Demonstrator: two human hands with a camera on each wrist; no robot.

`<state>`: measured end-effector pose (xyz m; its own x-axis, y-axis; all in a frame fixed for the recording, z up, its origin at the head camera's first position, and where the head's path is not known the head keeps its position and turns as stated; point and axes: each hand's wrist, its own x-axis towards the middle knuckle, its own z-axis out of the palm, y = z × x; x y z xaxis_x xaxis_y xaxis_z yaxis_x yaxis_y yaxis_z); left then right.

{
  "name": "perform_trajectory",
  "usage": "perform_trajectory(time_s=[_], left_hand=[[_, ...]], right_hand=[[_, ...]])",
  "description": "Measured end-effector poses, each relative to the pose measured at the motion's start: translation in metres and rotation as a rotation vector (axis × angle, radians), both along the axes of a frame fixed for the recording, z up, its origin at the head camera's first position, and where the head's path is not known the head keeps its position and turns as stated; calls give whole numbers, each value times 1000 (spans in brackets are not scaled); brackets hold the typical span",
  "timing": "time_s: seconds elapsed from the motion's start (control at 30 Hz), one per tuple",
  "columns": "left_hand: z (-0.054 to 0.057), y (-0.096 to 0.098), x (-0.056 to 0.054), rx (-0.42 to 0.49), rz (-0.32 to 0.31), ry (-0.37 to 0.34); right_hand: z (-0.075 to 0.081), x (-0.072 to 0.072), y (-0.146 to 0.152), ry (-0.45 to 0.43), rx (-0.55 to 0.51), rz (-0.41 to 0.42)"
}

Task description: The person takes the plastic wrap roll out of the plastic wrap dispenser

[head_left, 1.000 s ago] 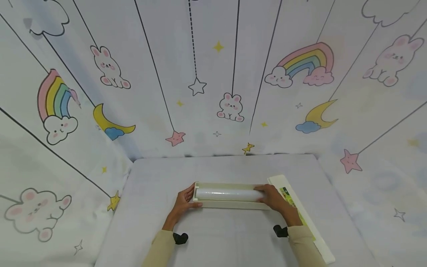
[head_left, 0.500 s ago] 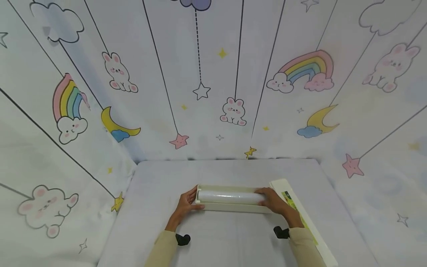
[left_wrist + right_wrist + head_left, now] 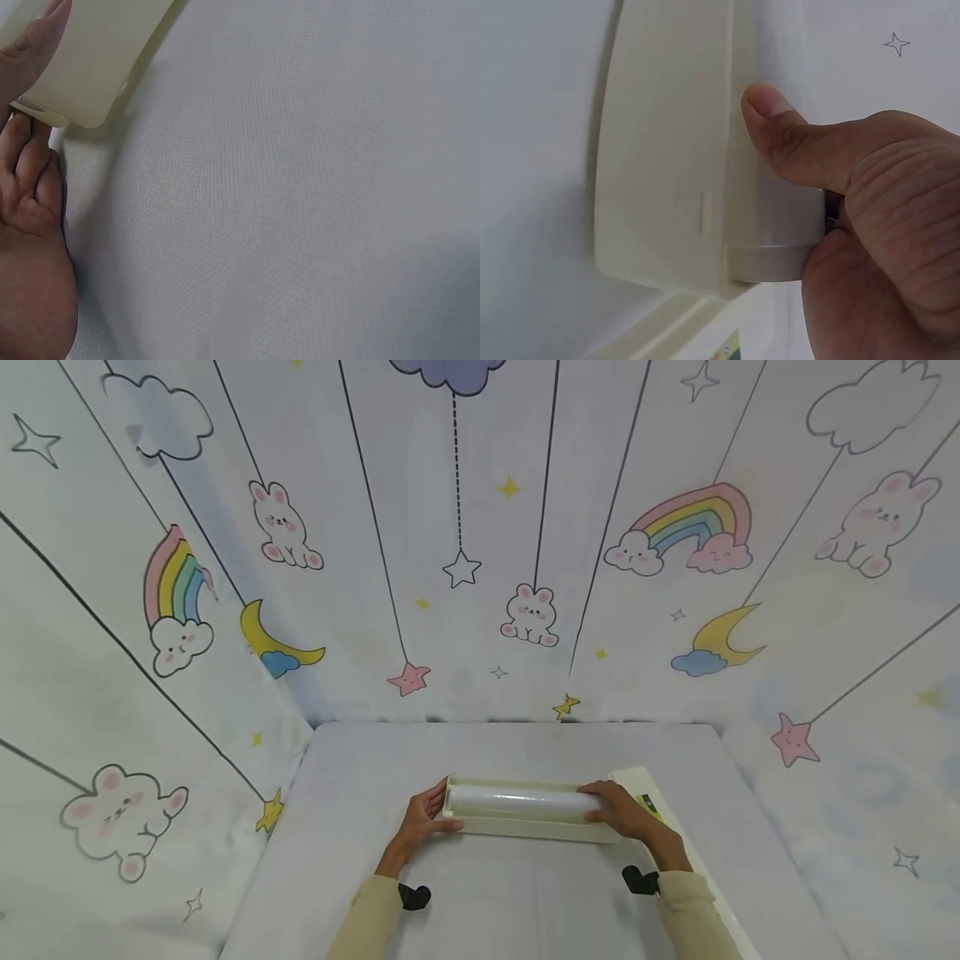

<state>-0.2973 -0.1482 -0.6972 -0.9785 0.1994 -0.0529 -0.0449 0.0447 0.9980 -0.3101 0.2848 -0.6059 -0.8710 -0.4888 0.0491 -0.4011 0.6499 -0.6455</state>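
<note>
A cream plastic-wrap dispenser (image 3: 525,829) lies lengthwise on the white-covered table with its top open. Inside sits a shiny roll of plastic wrap (image 3: 510,800). My left hand (image 3: 418,820) grips the dispenser's left end, thumb along the front wall and fingers behind the end. At the other end my right hand (image 3: 621,810) holds the roll, fingers over its top. In the right wrist view the thumb (image 3: 769,112) presses the roll (image 3: 787,217), whose end stands above the dispenser's wall (image 3: 660,150). The left wrist view shows the dispenser's corner (image 3: 97,75) beside curled fingers (image 3: 34,165).
A long off-white cover (image 3: 628,777) with a green label lies slanted on the right, partly under my right forearm. The table (image 3: 517,902) reaches back to a cloth wall (image 3: 480,635) printed with rabbits, stars and rainbows. Black wrist mounts (image 3: 415,897) stick out below both hands.
The head view has tilted slightly, so everything sits a little lower and further right. Both hands keep their places on the dispenser and roll; my right forearm covers more of the green label.
</note>
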Motion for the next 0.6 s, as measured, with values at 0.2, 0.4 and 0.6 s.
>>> perform_trajectory(time_s=[0.2,0.4,0.6], left_hand=[[0,-1,-1,-4,-11,9],[0,-1,0,0,10,29],[0,-1,2,-12,21,33]], right_hand=[[14,-2,4,-7,-9,8],[40,-13,4,-11,-38,48],[58,-35,1,6,-16,81]])
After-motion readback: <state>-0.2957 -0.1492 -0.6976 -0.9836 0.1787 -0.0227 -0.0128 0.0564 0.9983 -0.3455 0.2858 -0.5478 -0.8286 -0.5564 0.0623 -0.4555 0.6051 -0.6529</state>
